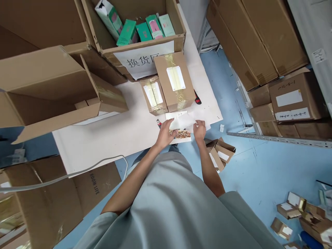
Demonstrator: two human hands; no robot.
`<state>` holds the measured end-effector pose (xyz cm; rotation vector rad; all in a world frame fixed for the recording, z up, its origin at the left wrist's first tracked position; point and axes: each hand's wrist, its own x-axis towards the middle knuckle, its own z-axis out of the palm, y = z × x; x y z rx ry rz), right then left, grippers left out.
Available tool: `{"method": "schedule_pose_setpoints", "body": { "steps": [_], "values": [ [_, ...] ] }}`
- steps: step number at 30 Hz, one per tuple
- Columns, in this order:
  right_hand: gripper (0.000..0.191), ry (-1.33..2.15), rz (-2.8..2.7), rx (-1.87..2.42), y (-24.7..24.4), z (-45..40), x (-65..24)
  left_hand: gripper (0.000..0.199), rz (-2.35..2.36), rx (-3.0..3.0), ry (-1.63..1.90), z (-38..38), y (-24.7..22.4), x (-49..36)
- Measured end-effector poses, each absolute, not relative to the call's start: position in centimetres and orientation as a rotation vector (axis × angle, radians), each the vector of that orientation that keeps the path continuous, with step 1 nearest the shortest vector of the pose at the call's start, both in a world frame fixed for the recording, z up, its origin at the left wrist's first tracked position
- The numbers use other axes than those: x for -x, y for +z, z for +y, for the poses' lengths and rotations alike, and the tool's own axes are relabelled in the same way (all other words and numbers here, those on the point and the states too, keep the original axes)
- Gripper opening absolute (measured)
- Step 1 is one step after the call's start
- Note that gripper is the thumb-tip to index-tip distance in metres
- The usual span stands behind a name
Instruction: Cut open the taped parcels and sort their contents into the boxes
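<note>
Near the table's front edge, my left hand point(165, 134) has its fingers closed on the left side of a white paper sheet point(184, 121). The paper's right side is pinched in my right hand point(199, 130). Beneath the paper shows a white item with a brown printed picture point(183, 135), close to my left thumb. Two taped cardboard boxes stand just beyond: a small one point(154, 95) and a larger one point(175, 81), both with white labels. A red and black tool point(197, 98) lies right of the larger box, and another point(159, 122) lies beside my left hand.
An open carton with green boxes point(141, 65) stands at the table's back. An open empty carton point(62, 90) sits on the left of the white table point(103, 138). A grey cable point(77, 173) crosses the front left. Shelves with cartons point(290, 100) stand right; small boxes point(220, 154) lie on the floor.
</note>
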<state>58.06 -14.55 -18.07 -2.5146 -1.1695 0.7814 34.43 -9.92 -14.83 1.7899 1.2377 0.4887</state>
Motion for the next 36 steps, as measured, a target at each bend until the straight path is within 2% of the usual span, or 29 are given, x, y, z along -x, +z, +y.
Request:
{"method": "schedule_pose_setpoints", "body": {
  "steps": [3,5,8,12,14,16,19,21,24,27,30,34,36],
  "values": [
    [0.034,0.658,-1.3,2.109,-14.6,-15.1,-56.7,0.096,1.185,-1.797,0.591,-8.8,-11.4,-34.8],
    [0.031,0.647,-1.376,1.835,-12.0,-15.2,-54.9,0.096,1.128,-1.756,0.636,-8.2,-9.2,-34.6],
    [0.031,0.67,-1.414,1.585,-8.2,-14.8,-51.8,0.078,1.066,-1.689,0.679,-7.1,-6.3,-32.9],
    [0.026,0.747,-1.42,1.434,-4.2,-13.0,-47.6,0.045,1.086,-1.676,0.764,-5.6,-4.1,-28.0],
    [0.021,0.768,-1.442,1.403,-2.8,-11.9,-45.5,0.038,1.126,-1.638,0.827,-4.9,-3.3,-24.8],
    [0.035,0.746,-1.485,1.403,-1.9,-10.7,-43.1,0.042,1.164,-1.563,0.879,-4.4,-2.3,-21.4],
    [0.08,0.775,-1.546,1.406,-1.2,-8.9,-38.7,0.044,1.233,-1.425,0.943,-4.1,-0.4,-16.2],
    [0.087,0.87,-1.563,1.381,-0.9,-7.3,-35.0,0.046,1.273,-1.351,1.023,-3.7,0.8,-12.9],
    [0.068,0.909,-1.586,1.317,-0.1,-3.9,-28.8,0.059,1.292,-1.355,1.22,-2.4,2.1,-7.6],
    [0.049,0.78,-1.656,1.239,0.8,0.9,-22.2,0.044,1.397,-1.512,1.36,0.0,2.4,-2.2],
    [0.032,0.591,-1.783,1.203,1.1,5.9,-16.1,0.033,1.605,-1.65,1.32,2.8,1.8,2.9],
    [0.033,0.476,-2.07,1.424,0.1,9.9,-10.3,0.052,1.848,-1.675,1.178,5.1,0.9,7.2],
    [0.034,0.489,-2.235,1.577,-0.7,10.6,-8.7,0.054,1.863,-1.631,1.16,5.0,0.8,8.3]
  ]
}}
